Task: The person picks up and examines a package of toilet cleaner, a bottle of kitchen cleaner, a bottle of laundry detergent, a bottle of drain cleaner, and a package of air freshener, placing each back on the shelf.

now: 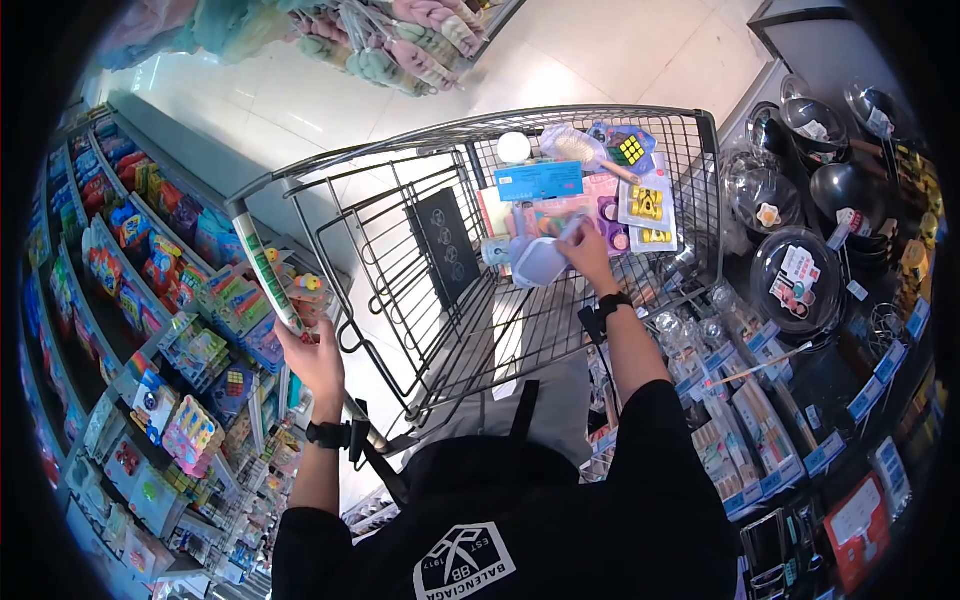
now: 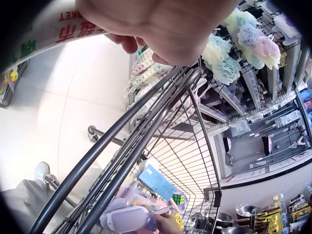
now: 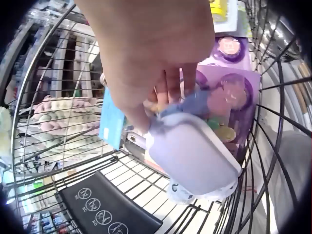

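Note:
My left hand (image 1: 312,355) grips the white and green handle bar (image 1: 262,262) of a wire shopping cart (image 3: 111,227), fingers curled under it in the left wrist view. Inside the cart, my right hand (image 1: 590,254) pinches a pale purple, paddle-shaped item (image 1: 541,265) by its narrow end. Its rounded rectangular head (image 3: 192,153) tilts toward the cart floor. Close around it lie a flat blue box (image 1: 540,181), a pink and purple pack (image 3: 234,73), a puzzle cube (image 1: 628,151), yellow items in a white pack (image 1: 648,203) and a white round container (image 1: 514,148).
Shelves of colourful packets (image 1: 150,250) run along the left. On the right hang or stand pans (image 1: 845,190) and packaged kitchen utensils (image 1: 745,440), close to the cart's side. A black sign panel (image 1: 443,245) is fixed inside the cart. Bath puffs (image 2: 265,51) hang beyond it.

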A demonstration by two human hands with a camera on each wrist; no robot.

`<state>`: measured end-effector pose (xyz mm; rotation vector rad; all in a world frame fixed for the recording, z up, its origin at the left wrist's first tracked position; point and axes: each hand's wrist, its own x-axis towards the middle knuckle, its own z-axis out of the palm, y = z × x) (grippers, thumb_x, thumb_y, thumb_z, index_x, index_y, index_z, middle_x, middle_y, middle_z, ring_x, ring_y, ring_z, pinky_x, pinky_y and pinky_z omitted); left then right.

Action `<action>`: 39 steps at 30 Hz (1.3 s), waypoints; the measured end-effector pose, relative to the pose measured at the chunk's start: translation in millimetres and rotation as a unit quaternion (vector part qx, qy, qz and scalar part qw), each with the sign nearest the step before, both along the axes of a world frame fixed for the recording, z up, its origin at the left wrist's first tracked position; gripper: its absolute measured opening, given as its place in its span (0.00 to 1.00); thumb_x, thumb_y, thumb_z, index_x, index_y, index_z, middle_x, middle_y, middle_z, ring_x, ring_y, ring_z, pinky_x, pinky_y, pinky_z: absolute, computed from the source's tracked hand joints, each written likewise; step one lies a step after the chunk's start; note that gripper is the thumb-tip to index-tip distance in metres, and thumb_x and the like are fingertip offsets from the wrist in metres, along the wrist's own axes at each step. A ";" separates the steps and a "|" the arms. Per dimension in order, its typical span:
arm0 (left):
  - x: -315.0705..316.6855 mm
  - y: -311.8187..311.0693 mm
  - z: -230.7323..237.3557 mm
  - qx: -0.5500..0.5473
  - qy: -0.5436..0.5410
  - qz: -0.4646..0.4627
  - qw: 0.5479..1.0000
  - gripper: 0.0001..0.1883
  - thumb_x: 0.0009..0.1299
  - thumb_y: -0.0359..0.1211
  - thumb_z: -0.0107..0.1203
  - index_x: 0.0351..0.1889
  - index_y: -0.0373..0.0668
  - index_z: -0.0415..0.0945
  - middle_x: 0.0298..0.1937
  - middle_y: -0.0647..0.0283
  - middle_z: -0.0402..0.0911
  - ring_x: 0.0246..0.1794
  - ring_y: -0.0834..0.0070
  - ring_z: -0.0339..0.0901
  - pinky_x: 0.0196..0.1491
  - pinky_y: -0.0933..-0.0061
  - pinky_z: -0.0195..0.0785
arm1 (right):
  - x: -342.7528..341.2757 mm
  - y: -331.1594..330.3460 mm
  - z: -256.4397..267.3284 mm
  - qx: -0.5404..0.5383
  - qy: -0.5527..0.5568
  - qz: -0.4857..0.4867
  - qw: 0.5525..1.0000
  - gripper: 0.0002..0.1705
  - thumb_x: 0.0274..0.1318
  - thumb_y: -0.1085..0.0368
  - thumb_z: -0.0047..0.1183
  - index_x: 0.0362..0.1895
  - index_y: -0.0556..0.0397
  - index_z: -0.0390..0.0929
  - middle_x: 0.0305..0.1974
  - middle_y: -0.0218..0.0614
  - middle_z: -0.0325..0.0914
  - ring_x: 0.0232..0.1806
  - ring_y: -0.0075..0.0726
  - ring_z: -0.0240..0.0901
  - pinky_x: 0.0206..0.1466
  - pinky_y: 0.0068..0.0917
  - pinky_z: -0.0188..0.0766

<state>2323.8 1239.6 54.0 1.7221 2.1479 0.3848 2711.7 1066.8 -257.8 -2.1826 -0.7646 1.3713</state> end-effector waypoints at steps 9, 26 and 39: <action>-1.7 0.7 -4.2 -0.001 -0.021 0.016 1.000 0.25 0.69 0.33 0.64 0.61 0.33 0.71 0.40 0.61 0.81 0.35 0.74 0.73 0.42 0.69 0.70 | -4.8 -15.8 -41.6 0.110 0.052 0.045 0.992 0.29 0.54 0.62 0.68 0.60 0.55 0.81 0.47 0.44 0.82 0.47 0.42 0.80 0.50 0.38 0.75; 6.7 12.6 10.2 0.013 -0.024 0.012 1.000 0.24 0.67 0.33 0.65 0.58 0.35 0.71 0.34 0.59 0.82 0.28 0.69 0.78 0.37 0.64 0.72 | -18.4 -10.5 20.0 -0.049 -0.105 0.030 0.993 0.19 0.56 0.61 0.62 0.51 0.52 0.84 0.41 0.55 0.85 0.47 0.66 0.81 0.49 0.52 0.76; -92.6 63.0 23.3 -0.007 -0.048 -0.062 0.997 0.36 0.64 0.45 0.65 0.68 0.40 0.68 0.43 0.55 0.86 0.40 0.54 0.84 0.48 0.52 0.76 | -151.5 -100.9 294.2 0.230 -0.156 -0.416 0.866 0.14 0.63 0.70 0.65 0.49 0.66 0.84 0.46 0.35 0.86 0.45 0.26 0.78 0.53 0.29 0.74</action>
